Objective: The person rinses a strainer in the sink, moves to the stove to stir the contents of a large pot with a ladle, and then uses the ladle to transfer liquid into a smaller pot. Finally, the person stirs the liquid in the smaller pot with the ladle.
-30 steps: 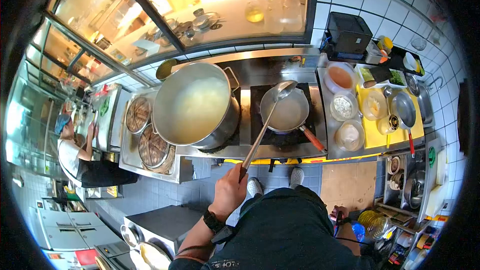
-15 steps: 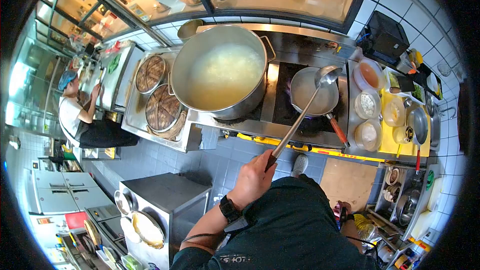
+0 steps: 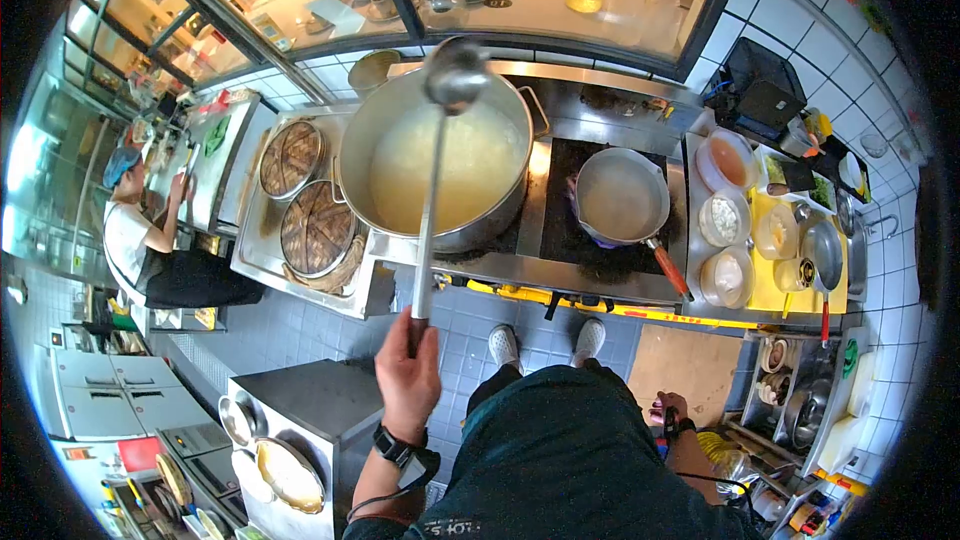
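Note:
My left hand (image 3: pixel 408 375) is closed around the brown grip of a long steel ladle (image 3: pixel 432 200). The ladle's bowl (image 3: pixel 457 78), blurred by motion, is over the far side of a large steel stockpot (image 3: pixel 350 155) holding steaming, cloudy pale liquid. To the right, a saucepan (image 3: pixel 622 198) of cloudy liquid sits on a burner, its wooden handle (image 3: pixel 668 270) pointing toward me. My right hand (image 3: pixel 670 408) hangs low beside my body with curled fingers; whatever it may hold is too small to make out.
Bamboo steamer lids (image 3: pixel 318 223) lie left of the stockpot. A co-worker (image 3: pixel 140 225) stands farther left at a counter. Tubs of ingredients (image 3: pixel 724 218) and a small frying pan (image 3: pixel 822 252) line the right counter. A steel cabinet (image 3: pixel 320 390) stands behind on my left.
My left hand has swung the ladle leftward from over the saucepan to over the stockpot. The saucepan stays on its burner, and my right hand remains low at my side.

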